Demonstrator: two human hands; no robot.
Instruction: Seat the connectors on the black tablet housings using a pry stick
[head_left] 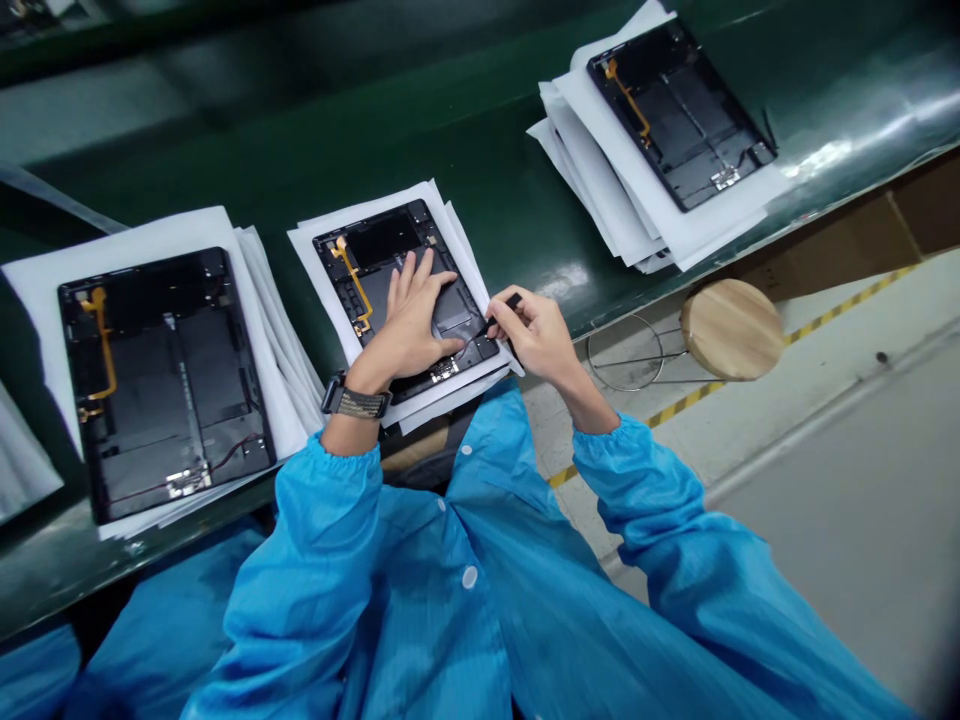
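Note:
An opened tablet housing [382,240] lies in front of me on a stack of white sheets [306,243], with an orange flex cable [355,284] along its left side. My left hand [412,318] rests across the housing, fingers spread. At the lower right corner, my right hand [534,330] pinches a slim black hand tool [513,301]. Its thin end points down at the housing near my left thumb; whether it touches cannot be made out. A watch [355,398] is on my left wrist.
Similar tablet housings lie on white sheets at the left [150,400] and far right [686,120]. They share the green bench [487,130]. Beyond its edge stands a round wooden stool [732,330], beside yellow-black floor tape [682,405]. Blue fabric [165,610] shows at lower left.

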